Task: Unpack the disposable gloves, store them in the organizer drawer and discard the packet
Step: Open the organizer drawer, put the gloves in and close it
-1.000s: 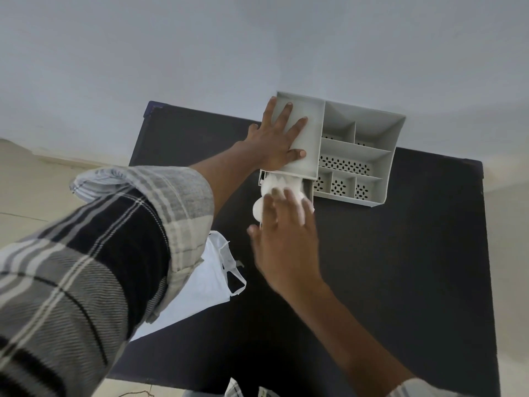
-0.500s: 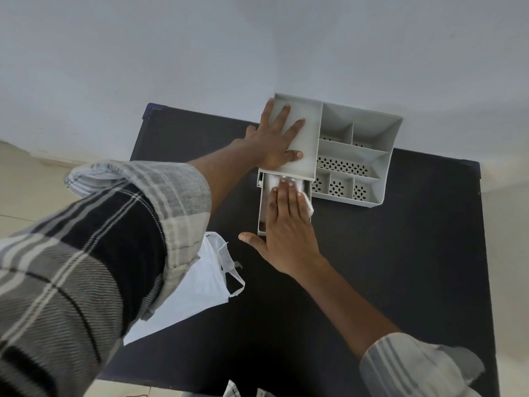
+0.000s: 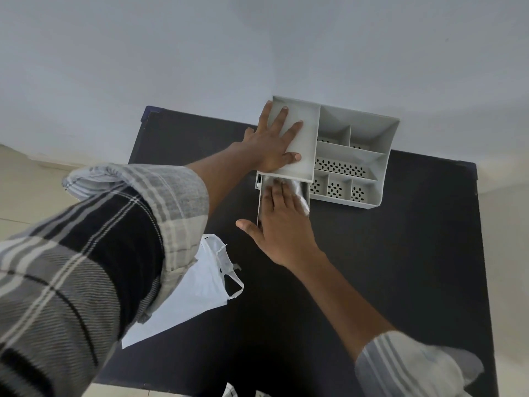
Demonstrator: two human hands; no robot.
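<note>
**Hands pressed flat on organizer and drawer**

Both hands are laid flat with fingers extended; nothing is gripped by either. The left hand [image 3: 273, 141] is spread, palm down, on the closed top panel at the left end of the grey organizer [image 3: 369, 133], with the thumb lying along the near edge of that panel. The right hand [image 3: 282, 224] is placed palm down in the drawer [image 3: 259, 196], which is pulled out toward the near side from under that panel. The fingertips are set just at the drawer's mouth, and the thumb is held out to the left, outside the drawer wall. Under the right hand's fingers the gloves [image 3: 300, 193] are seen as a pale, translucent, crumpled mass inside the drawer, with a fold showing at the right side of the palm.

The organizer is positioned at the far edge of the dark worktop [image 3: 400, 267], against the wall; its open compartments with perforated floors are seen to the right of the left hand. A white plastic bag [image 3: 197, 293] is laid flat on the worktop near the left edge, partly covered by the plaid sleeve [image 3: 100, 253] of the left arm. Whether this bag is the glove packet cannot be told.
</note>
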